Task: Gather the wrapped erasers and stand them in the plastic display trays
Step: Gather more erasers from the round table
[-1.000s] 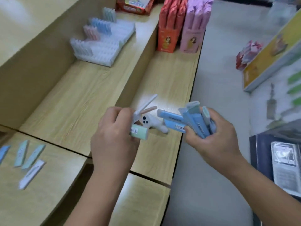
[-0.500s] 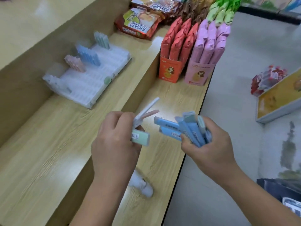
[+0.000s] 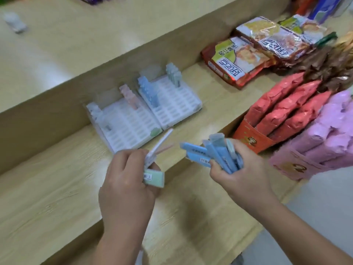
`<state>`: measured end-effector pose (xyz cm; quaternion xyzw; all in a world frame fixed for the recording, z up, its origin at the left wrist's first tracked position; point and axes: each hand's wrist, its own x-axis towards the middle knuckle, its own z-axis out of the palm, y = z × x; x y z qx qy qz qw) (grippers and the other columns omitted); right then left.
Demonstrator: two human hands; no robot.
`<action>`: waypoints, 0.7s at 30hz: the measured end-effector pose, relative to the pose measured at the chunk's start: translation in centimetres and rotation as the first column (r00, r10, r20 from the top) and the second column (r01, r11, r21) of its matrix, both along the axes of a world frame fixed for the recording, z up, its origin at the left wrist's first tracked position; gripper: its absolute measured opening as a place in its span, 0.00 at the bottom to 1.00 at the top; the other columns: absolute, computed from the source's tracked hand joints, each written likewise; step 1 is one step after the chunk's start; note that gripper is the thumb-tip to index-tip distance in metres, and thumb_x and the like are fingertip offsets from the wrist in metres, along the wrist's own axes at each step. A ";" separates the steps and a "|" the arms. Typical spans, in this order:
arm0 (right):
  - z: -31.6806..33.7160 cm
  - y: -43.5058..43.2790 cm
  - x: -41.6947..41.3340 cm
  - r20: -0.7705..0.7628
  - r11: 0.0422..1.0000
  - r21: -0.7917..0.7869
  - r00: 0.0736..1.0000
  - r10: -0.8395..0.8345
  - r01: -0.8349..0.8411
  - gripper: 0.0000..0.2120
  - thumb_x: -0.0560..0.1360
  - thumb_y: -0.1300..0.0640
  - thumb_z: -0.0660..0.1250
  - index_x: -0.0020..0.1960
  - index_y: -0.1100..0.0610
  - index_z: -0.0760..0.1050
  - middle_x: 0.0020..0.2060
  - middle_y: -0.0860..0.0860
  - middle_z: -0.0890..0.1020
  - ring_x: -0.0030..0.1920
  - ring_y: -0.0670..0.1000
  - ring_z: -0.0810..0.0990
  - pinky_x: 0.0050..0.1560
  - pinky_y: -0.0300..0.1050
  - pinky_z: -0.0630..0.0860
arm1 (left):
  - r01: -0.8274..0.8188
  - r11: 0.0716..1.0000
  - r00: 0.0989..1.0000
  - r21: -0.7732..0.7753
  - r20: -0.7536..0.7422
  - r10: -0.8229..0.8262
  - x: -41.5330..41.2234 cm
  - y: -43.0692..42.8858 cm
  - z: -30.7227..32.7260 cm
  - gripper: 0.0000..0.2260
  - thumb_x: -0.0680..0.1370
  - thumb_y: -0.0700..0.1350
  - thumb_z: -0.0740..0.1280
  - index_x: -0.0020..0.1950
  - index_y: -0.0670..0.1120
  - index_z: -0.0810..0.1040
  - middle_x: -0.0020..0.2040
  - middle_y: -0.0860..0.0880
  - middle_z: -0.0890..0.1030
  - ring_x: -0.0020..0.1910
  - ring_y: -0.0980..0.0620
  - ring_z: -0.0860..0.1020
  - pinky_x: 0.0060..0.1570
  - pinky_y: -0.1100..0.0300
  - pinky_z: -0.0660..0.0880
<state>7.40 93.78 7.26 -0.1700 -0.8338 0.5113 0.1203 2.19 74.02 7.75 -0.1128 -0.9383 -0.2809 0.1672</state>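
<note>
Left hand [image 3: 126, 180], lower centre of frame: grip clamped on a green wrapped eraser [image 3: 154, 177] with a barcode sticker, plus a white eraser [image 3: 162, 141] and a pink one [image 3: 165, 147] fanning up and right from the fist.

Right hand [image 3: 246, 175], just right of it: grip clamped on a bundle of blue wrapped erasers [image 3: 215, 152], fanned toward upper left. The two hands are near each other, not touching, both held above the wooden shelf [image 3: 57, 188].

Centre of frame, on that shelf against the back wall: two white plastic display trays side by side, left tray [image 3: 129, 129] and right tray [image 3: 175, 104], mostly bare slots. Standing in them: whitish erasers [image 3: 94, 111] at the left tray's far left corner, pink erasers [image 3: 129, 97] at its far right, blue erasers [image 3: 148, 92] in the right tray's left column, green erasers [image 3: 173, 74] at its far end. Blurred; cannot tell counts.

Right side of frame: red packets [image 3: 286, 108] in an orange box, pink packets [image 3: 328, 134] beside them, snack bags [image 3: 240, 58] behind at upper right.
</note>
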 end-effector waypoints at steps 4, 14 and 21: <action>-0.3 0.0 -4.6 0.047 0.992 0.004 0.991 0.126 -0.127 0.15 0.68 0.61 0.73 0.47 0.43 0.76 0.37 0.41 0.80 0.35 0.44 0.78 0.33 0.31 0.70 | -0.127 0.991 0.992 0.037 0.026 0.126 -1.0 -1.5 0.4 0.07 0.74 0.46 0.64 0.48 0.47 0.80 0.46 0.50 0.77 0.40 0.51 0.73 0.30 0.59 0.69; -0.3 0.7 -12.6 0.014 0.970 0.095 0.975 0.221 -0.222 0.18 0.66 0.59 0.75 0.46 0.39 0.75 0.39 0.39 0.80 0.37 0.41 0.79 0.31 0.27 0.69 | -0.212 0.977 0.975 0.018 -0.056 0.213 -6.8 -2.2 0.3 0.05 0.74 0.42 0.67 0.46 0.43 0.82 0.44 0.47 0.79 0.40 0.47 0.76 0.34 0.56 0.72; -0.7 6.9 -17.1 -0.041 0.993 0.115 0.999 -0.015 0.019 0.14 0.64 0.45 0.71 0.47 0.45 0.76 0.36 0.48 0.82 0.39 0.48 0.81 0.34 0.32 0.73 | -0.240 0.971 0.966 -0.007 -0.103 0.238 -9.8 -0.8 1.6 0.05 0.75 0.40 0.67 0.45 0.42 0.83 0.43 0.48 0.78 0.39 0.56 0.70 0.41 0.65 0.66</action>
